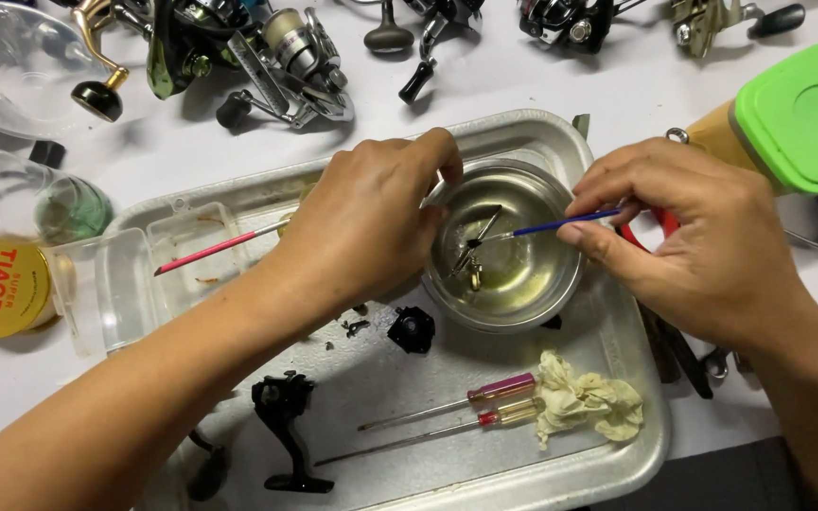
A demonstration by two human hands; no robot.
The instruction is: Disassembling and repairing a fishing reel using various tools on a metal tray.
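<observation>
From the head camera, the left hand (366,222) curls over the near rim of a small steel bowl (522,284), fingertips bent down onto the rim; whether they pinch anything is hidden by the knuckles. The right hand (702,237) pinches a thin blue-handled brush (560,225) between thumb and forefinger, its tip reaching down to small metal parts (473,260) that lie in a shallow yellowish liquid in the bowl. The bowl sits inside a metal tray (617,378), above two screwdrivers (484,402) and a crumpled rag (584,402) (a black reel frame (286,416) lies nearer the tray's front).

The likely risks: a hard push of the brush could flick a small part out over the rim, or the bowl could tip under the left hand and spill liquid into the tray.
</observation>
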